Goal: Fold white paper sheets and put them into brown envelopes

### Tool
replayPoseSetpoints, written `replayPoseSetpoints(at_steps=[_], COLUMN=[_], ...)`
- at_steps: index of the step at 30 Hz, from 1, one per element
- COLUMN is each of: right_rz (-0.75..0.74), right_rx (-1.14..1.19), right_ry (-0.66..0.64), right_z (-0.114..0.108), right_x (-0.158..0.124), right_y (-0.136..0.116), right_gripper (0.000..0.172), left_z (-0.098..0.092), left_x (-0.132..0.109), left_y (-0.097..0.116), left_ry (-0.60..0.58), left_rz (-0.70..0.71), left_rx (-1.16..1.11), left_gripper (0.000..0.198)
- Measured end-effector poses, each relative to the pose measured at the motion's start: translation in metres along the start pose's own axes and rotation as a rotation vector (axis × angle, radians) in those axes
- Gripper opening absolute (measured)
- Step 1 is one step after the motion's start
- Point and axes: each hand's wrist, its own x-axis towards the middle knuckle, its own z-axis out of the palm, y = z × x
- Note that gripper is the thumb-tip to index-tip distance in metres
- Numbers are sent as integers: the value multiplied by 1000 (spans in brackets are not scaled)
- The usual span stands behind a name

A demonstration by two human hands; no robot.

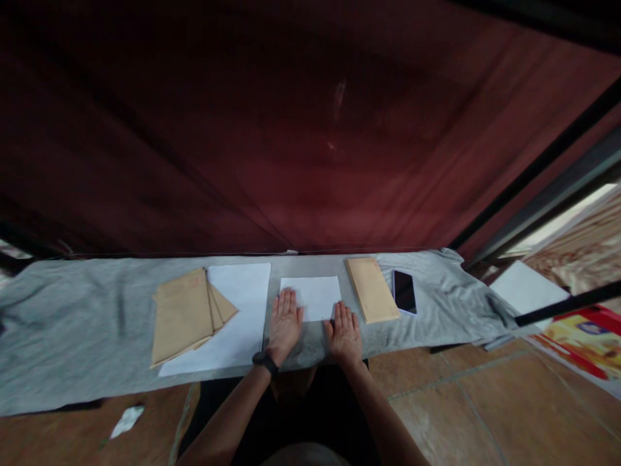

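Observation:
My left hand (284, 323) lies flat and open on the grey cloth (72, 323), its fingertips on the near left corner of a small white sheet (315, 294). My right hand (345, 333) lies flat and open too, fingertips at the sheet's near right edge. A black watch (265, 361) is on my left wrist. Neither hand holds anything.
Left of my hands, several brown envelopes (187, 314) lie fanned on a large white sheet (242, 310). To the right are another brown envelope (372, 288) and a black phone (404, 291). A dark red curtain (291, 129) hangs behind. A tiled floor (485, 408), white paper (526, 287) and a colourful print (587, 340) are at the right.

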Motion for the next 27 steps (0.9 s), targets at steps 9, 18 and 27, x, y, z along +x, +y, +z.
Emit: replayPoseSetpoints(at_steps=[9,18,27], right_rz=[-16,-27,-25], right_rx=[-12,10,40], right_ry=[10,-8,-11], right_z=[-2,-3,-5], right_x=[-1,-2,-2], right_y=[0,2,0], right_gripper=[55,60,59], left_z=[16,10,27], left_x=[7,18,52], left_y=[61,9,66], left_ry=[-109,-30,-85], left_rz=[86,-147,51], left_rx=[-87,6,-101], left_gripper=[63,66,60])
